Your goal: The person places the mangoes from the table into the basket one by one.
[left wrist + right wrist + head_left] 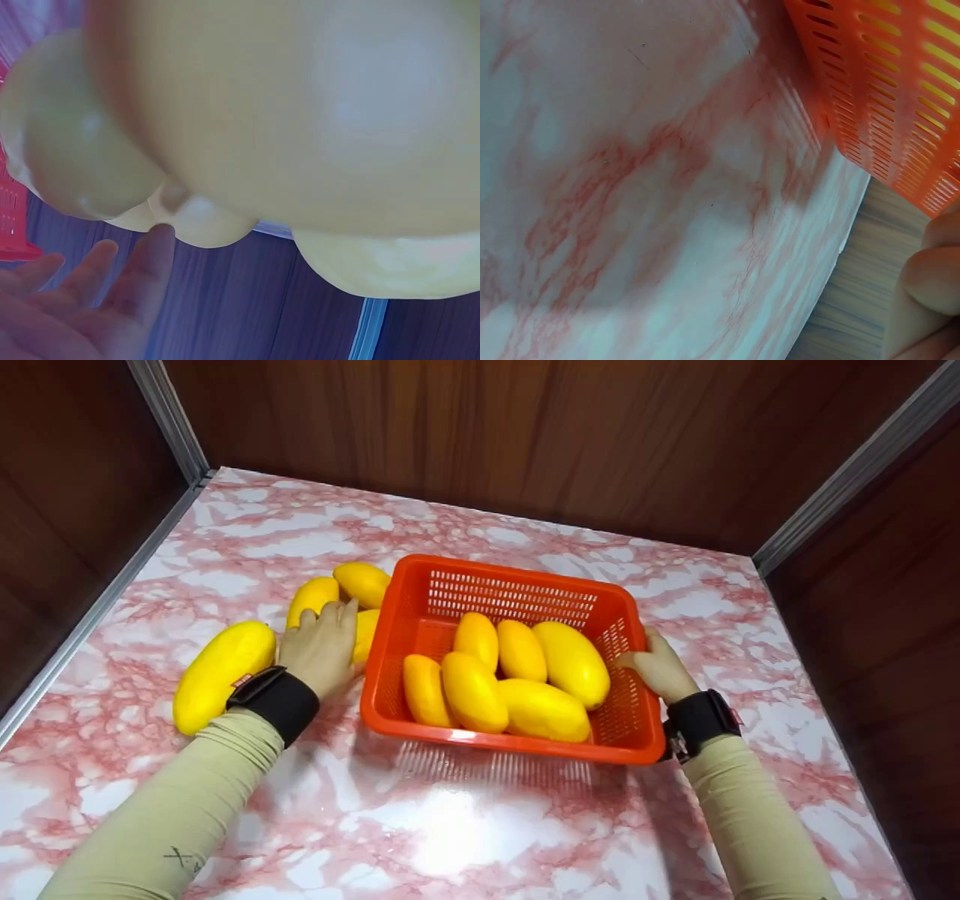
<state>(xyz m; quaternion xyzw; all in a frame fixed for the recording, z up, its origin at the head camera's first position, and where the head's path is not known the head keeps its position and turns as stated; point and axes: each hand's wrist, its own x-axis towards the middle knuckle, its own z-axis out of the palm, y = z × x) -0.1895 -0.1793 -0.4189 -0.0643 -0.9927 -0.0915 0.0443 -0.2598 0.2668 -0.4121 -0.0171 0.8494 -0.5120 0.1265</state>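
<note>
An orange-red plastic basket (517, 745) with slotted walls holds several yellow mangoes (474, 694), most of them toward its near side. My right hand (664, 666) grips the basket's right rim, thumb over the edge; the right wrist view has its curled fingers (934, 281) beside the slotted wall. Left of the basket, my left hand (321, 652) reaches over a cluster of mangoes (311, 596), partly covering them. In the left wrist view its fingers (142, 270) extend toward the fruit, not curled round any. A larger yellow mango (225, 675) lies left of that hand.
The pink-and-white marbled tabletop (360, 825) lies under everything. Dark wood-grain panels (480, 435) enclose its back and sides, with metal strips (172, 427) at the corners. The basket's left side stands close against the loose mangoes.
</note>
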